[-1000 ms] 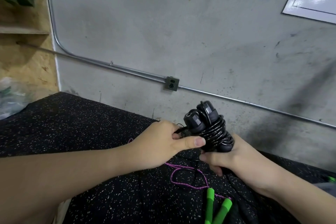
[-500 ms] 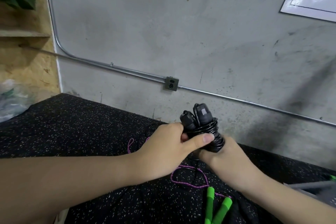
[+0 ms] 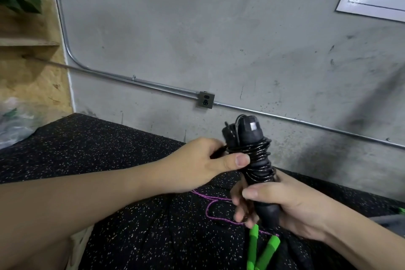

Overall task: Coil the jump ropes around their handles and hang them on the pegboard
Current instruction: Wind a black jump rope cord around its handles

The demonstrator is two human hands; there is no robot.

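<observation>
Your right hand (image 3: 291, 206) grips the bottom of the black handles (image 3: 252, 160) held upright above the speckled mat (image 3: 109, 160), your left hand (image 3: 197, 164) pinches what looks like the rope's loose end against the coils, green handles (image 3: 263, 250) lying just below.

Bare speckled bench (image 3: 92, 160) lies open toward its left edge. Near the front edge, a purple rope (image 3: 210, 208) and green handles (image 3: 263, 252) clutter the surface; the concrete wall (image 3: 197, 39) closes the back, apparently flush.
</observation>
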